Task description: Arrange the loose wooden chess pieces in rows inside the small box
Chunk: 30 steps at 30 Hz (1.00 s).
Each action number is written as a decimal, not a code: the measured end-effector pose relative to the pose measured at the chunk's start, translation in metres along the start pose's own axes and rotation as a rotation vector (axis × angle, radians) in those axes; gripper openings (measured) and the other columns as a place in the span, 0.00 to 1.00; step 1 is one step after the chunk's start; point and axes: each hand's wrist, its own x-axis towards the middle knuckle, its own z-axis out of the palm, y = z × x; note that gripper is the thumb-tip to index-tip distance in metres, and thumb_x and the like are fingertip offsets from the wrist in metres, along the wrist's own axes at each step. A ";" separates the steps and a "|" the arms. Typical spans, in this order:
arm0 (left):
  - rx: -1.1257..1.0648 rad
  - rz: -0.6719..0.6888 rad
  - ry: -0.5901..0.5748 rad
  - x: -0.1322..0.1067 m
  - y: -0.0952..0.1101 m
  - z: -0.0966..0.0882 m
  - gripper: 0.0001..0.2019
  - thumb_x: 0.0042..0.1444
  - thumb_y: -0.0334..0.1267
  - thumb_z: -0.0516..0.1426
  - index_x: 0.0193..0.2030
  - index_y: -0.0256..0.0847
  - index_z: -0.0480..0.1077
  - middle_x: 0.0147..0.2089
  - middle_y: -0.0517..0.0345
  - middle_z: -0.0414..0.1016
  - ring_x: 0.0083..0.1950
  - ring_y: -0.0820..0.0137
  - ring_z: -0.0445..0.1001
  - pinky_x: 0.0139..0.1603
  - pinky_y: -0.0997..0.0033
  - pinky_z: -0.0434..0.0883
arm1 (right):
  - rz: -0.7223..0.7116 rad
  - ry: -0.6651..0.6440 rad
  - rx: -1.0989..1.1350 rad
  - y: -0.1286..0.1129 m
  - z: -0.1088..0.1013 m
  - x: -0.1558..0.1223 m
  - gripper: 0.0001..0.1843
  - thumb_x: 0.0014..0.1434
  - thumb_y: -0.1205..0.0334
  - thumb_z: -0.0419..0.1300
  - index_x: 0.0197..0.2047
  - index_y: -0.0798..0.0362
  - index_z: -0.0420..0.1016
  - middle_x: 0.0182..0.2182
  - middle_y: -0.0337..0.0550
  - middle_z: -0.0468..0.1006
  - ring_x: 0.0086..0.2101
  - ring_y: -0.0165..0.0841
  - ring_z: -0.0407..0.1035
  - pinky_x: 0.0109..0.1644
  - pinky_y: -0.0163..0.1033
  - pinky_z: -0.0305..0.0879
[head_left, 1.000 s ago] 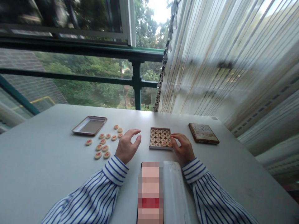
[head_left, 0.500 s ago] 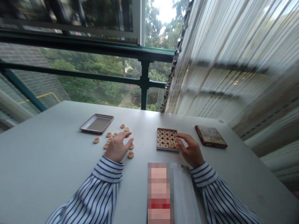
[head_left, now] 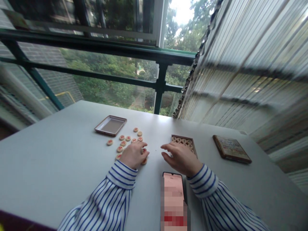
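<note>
At 6 o'clock we log the phone point(head_left: 173, 181); beyond it, left hand point(head_left: 132, 155) by the loose discs point(head_left: 123, 143) at 8, right hand point(head_left: 184, 157) before the box point(head_left: 194, 146) at 4, thumbs and fingertips parted. We judge the step a pick-up; gripping calls for a narrow pinch.

Soft daylight comes from ahead, the sky point(head_left: 182, 13) blown white and glare pooling on the counter point(head_left: 161, 123). Markings on the pieces point(head_left: 122, 138) look fuzzy; the curtain point(head_left: 243, 45) smears toward the right edge.
</note>
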 end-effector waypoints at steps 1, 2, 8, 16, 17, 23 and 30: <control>0.004 -0.002 0.004 0.000 -0.001 0.001 0.13 0.48 0.38 0.55 0.41 0.38 0.70 0.39 0.51 0.75 0.36 0.67 0.73 0.38 0.68 0.70 | -0.003 -0.005 -0.002 -0.001 0.002 0.001 0.13 0.57 0.61 0.51 0.44 0.52 0.71 0.35 0.45 0.77 0.35 0.33 0.70 0.41 0.37 0.62; 0.009 -0.004 0.009 -0.001 -0.002 0.002 0.13 0.48 0.38 0.55 0.41 0.38 0.70 0.39 0.51 0.75 0.36 0.67 0.73 0.38 0.68 0.70 | -0.005 -0.009 -0.003 -0.001 0.004 0.001 0.13 0.57 0.61 0.51 0.44 0.52 0.71 0.35 0.45 0.77 0.36 0.33 0.70 0.41 0.37 0.61; 0.030 -0.032 0.000 -0.001 -0.001 0.002 0.12 0.48 0.38 0.55 0.40 0.39 0.71 0.38 0.53 0.75 0.36 0.67 0.73 0.37 0.69 0.69 | -0.006 -0.021 -0.002 0.002 0.008 0.001 0.13 0.57 0.61 0.51 0.44 0.52 0.71 0.35 0.45 0.76 0.37 0.33 0.70 0.42 0.37 0.61; -0.004 -0.041 0.011 -0.001 -0.001 0.003 0.12 0.48 0.37 0.54 0.41 0.39 0.71 0.38 0.53 0.75 0.37 0.67 0.73 0.37 0.68 0.70 | 0.010 -0.031 -0.007 0.000 0.006 -0.001 0.14 0.57 0.61 0.50 0.44 0.52 0.71 0.35 0.44 0.76 0.37 0.33 0.70 0.42 0.37 0.61; -0.010 -0.030 0.031 0.000 -0.001 0.003 0.12 0.49 0.37 0.54 0.41 0.39 0.70 0.38 0.53 0.75 0.37 0.67 0.73 0.37 0.68 0.70 | 0.010 -0.030 -0.007 0.000 0.006 -0.001 0.14 0.57 0.61 0.50 0.44 0.52 0.71 0.35 0.44 0.76 0.37 0.33 0.70 0.42 0.37 0.61; -0.072 0.029 0.157 0.002 0.006 -0.001 0.12 0.49 0.35 0.55 0.41 0.38 0.69 0.36 0.53 0.75 0.37 0.67 0.73 0.40 0.66 0.70 | 0.025 -0.026 -0.008 -0.001 0.003 -0.002 0.14 0.57 0.60 0.50 0.44 0.51 0.71 0.36 0.43 0.76 0.35 0.33 0.70 0.41 0.37 0.61; -0.160 0.092 0.244 0.003 0.010 -0.001 0.12 0.49 0.34 0.55 0.41 0.37 0.67 0.34 0.55 0.73 0.32 0.70 0.72 0.37 0.68 0.71 | 0.041 -0.003 0.012 0.002 -0.002 -0.005 0.14 0.57 0.60 0.51 0.44 0.51 0.71 0.37 0.44 0.76 0.38 0.33 0.69 0.42 0.37 0.61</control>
